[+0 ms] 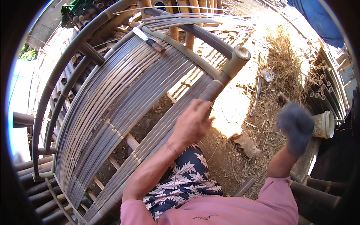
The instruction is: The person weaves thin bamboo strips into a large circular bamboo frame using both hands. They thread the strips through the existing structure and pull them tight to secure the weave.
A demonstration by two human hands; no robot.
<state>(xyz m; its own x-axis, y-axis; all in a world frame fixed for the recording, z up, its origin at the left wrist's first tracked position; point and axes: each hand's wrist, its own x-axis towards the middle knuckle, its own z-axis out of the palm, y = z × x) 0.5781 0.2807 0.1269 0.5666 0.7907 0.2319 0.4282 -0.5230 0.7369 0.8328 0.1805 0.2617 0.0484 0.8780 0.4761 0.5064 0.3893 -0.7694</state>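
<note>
A bamboo frame (123, 86), slatted like a seat or bed panel, is lying across the work yard and filling most of the view, its long split slats (112, 101) running side by side between round rails. Most of the slats are sitting close-packed and lashed in place; toward the near edge, gaps are showing bare ground through the crosspieces, so the near strip looks to be the part left to fill or fasten. The thick end post (234, 62), cut hollow at the top, is standing at the frame's far corner.

The left hand (191, 123) is pressing on the near rail (210, 92), fingers curled over it in a loose hold, steadying rather than clamping. The right hand (296, 127), raised and blurred, is wearing or gripping something grey; whether it is closed on anything cannot be told. Just beyond it a pale cup (325, 124) is resting on its side on stacked poles.

A knife (148, 39), dark-handled, is lying untouched on the slats at the far end, well apart from both hands. Dry straw (285, 63) is littering the ground.
</note>
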